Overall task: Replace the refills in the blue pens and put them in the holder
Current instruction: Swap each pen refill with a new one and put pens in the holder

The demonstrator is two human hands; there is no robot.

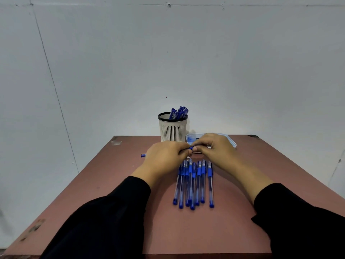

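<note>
Both hands meet above the table's middle, gripping one blue pen (pixel 190 148) between their fingertips; most of it is hidden by fingers. My left hand (pixel 166 156) holds its left part, my right hand (pixel 214 148) its right part. Just in front of them, several blue pens (pixel 194 182) lie side by side on the table, caps off, tips pointing away from me. A white slotted pen holder (pixel 172 129) with a black rim stands at the back, several blue pens (pixel 178 113) upright inside it.
A shallow clear tray (pixel 231 142) with blue bits inside sits behind my right hand, next to the holder. A small blue cap (pixel 143 155) lies left of my left hand. The reddish-brown table (pixel 186 230) ends at a white wall.
</note>
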